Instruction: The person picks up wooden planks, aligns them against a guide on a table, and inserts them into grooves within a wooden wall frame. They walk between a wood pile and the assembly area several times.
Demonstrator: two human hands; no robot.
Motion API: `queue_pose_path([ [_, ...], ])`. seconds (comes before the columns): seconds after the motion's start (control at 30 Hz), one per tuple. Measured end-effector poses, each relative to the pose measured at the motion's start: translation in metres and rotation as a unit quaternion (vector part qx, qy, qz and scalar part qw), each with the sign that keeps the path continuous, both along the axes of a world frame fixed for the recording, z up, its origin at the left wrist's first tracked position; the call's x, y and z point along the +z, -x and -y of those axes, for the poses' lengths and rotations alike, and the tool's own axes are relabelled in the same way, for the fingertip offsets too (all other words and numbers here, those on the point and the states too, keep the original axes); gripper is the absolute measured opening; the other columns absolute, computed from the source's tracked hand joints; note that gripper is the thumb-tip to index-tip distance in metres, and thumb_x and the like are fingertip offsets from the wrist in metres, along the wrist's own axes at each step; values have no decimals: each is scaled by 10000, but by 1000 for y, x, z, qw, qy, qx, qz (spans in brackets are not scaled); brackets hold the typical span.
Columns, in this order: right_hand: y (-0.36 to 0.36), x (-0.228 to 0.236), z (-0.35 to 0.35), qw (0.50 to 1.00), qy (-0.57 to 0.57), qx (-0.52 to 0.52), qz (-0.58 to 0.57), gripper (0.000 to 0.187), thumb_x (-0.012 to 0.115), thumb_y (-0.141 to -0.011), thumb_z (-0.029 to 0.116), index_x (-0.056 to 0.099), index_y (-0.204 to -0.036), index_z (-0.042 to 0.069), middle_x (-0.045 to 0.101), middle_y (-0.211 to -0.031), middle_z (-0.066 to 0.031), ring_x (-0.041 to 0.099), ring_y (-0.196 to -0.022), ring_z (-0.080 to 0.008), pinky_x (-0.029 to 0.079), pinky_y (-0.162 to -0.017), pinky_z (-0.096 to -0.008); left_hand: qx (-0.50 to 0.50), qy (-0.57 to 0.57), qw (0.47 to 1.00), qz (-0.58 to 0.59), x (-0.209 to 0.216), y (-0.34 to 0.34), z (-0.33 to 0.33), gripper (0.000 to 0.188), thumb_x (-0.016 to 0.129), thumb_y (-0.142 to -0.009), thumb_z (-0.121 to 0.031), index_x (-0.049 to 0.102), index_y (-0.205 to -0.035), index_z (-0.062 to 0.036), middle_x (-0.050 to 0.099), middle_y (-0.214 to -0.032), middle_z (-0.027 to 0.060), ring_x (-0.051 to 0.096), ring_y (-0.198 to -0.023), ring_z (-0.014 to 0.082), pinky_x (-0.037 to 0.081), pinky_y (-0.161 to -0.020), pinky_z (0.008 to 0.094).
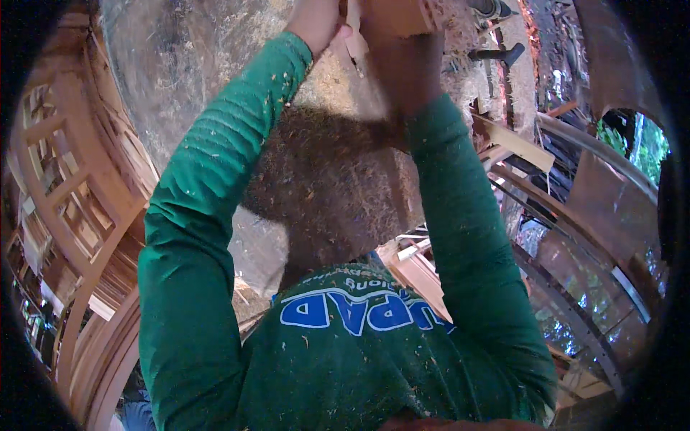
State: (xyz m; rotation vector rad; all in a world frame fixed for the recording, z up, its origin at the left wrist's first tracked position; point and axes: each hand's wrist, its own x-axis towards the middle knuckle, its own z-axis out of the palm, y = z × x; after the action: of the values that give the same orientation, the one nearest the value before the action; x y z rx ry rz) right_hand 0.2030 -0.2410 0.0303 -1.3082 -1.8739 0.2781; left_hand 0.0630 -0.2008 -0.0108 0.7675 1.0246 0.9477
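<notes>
Both my arms, in green sleeves flecked with wood shavings, reach up to the top edge of the picture over a worn worktop. My left hand is next to a narrow strip of wood at the top; its fingers are mostly cut off by the edge. My right hand is dark and blurred, close against a reddish-brown wooden piece. Whether either hand grips the wood cannot be made out. Pale sawdust lies between the hands.
Right of my right hand, a dark metal handle sticks out among shavings. A loose wooden board and curved rails are at the right. Wooden lattice frames stand at the left. More wood pieces lie below the worktop's near edge.
</notes>
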Motion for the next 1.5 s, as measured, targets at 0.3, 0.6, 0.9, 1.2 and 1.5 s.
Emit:
queue_pose_path([
  [0.3, 11, -3, -43, 998, 65, -15, 5, 358, 732, -864, 153, 648, -1155, -39, 731, -995, -219, 734, -909, -377, 590, -764, -434, 67, -100, 984, 130, -3, 0, -45, 736, 433, -1059, -609, 445, -1538, -51, 641, -1241, 37, 608, -1033, 125, 501, -805, 320],
  [0.6, 17, -8, -74, 997, 76, -11, 14, 401, 736, -860, 160, 632, -1185, -51, 720, -1008, -231, 722, -940, -390, 581, -769, -451, 71, -42, 983, 163, 18, 11, -57, 571, 424, -1083, -541, 501, -1488, -146, 601, -1405, -22, 594, -1135, 98, 501, -780, 272],
  [0.9, 23, -19, -105, 989, 118, -79, 46, 438, 729, -853, 192, 630, -1206, -49, 700, -1076, -279, 696, -1031, -436, 567, -823, -489, -5, -94, 984, 152, 8, 30, -86, 586, 411, -1072, -570, 556, -1420, -122, 696, -1240, 2, 669, -883, 103, 445, -557, 218],
  [1.2, 34, -24, -147, 994, -62, 85, 13, 421, 681, -848, 190, 659, -1221, -3, 702, -1165, -240, 669, -1137, -396, 543, -929, -452, 74, -79, 977, 184, 8, 26, -117, 628, 390, -1057, -601, 563, -1423, -120, 709, -1246, 21, 691, -922, 114, 442, -554, 215],
  [1.5, 67, 13, -150, 991, 99, -31, -86, 411, 670, -939, 300, 684, -1171, -39, 747, -1033, -234, 723, -992, -382, 571, -829, -433, 89, -102, 966, 219, 5, 33, -138, 619, 377, -1083, -549, 516, -1484, -98, 650, -1382, 66, 664, -1065, 114, 494, -634, 237],
])
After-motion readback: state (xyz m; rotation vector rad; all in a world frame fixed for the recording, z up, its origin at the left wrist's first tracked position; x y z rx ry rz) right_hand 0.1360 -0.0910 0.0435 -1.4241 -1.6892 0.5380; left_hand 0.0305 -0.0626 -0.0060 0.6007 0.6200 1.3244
